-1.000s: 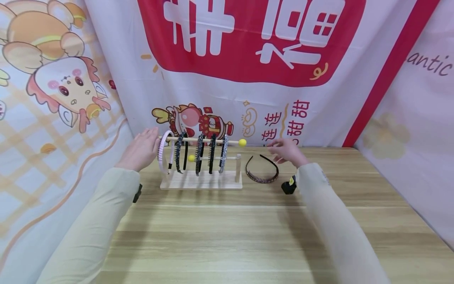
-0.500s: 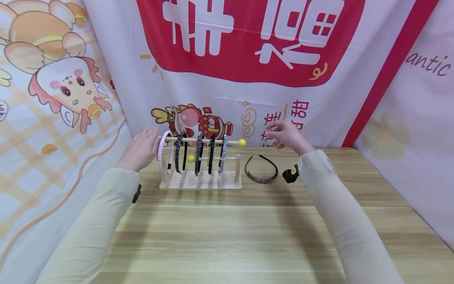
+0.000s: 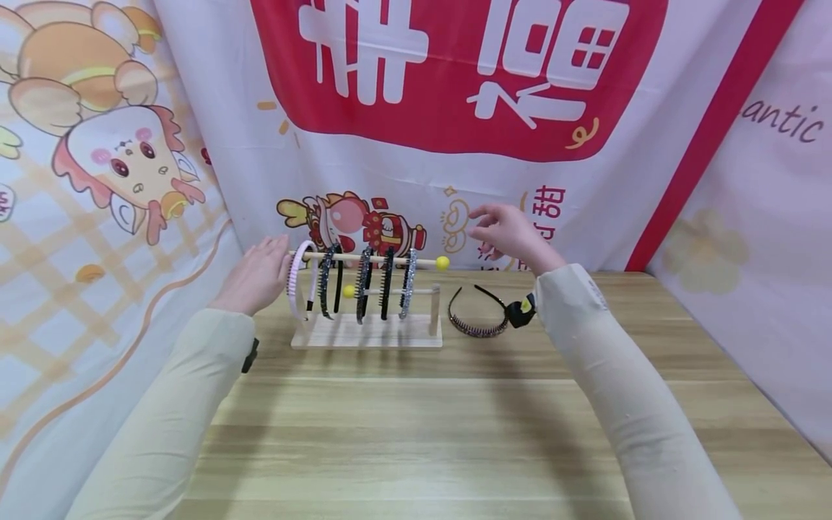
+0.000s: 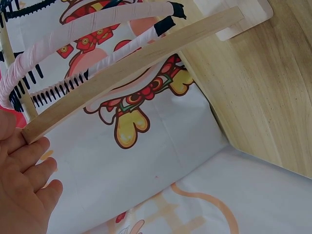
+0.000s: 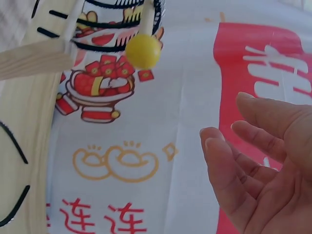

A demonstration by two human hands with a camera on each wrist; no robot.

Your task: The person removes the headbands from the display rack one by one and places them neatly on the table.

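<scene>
A wooden rack [image 3: 367, 339] holds several headbands on its upper rod, from a pale pink one [image 3: 295, 282] at the left to a silver glittery one [image 3: 409, 283] at the right. My left hand [image 3: 256, 276] touches the rack's left end; in the left wrist view its fingers [image 4: 36, 158] rest at the top of the wooden upright [image 4: 131, 66]. My right hand [image 3: 510, 232] is raised in the air, right of the rod's yellow end ball [image 3: 443, 263], thumb and fingers apart and holding nothing [image 5: 263, 161]. A dark toothed headband [image 3: 477, 332] lies on the table below it.
A second yellow ball [image 3: 349, 291] tips the lower rod. Behind the wooden table [image 3: 403, 433] hangs a white cloth with a red print [image 3: 455, 123], and patterned cloths stand at the left [image 3: 123, 289] and right [image 3: 734, 238]. A black wrist device [image 3: 520, 313] sits under my right sleeve.
My right hand has risen from near the loose headband and then moved a little to the left. The left hand stays at the rack's left end.
</scene>
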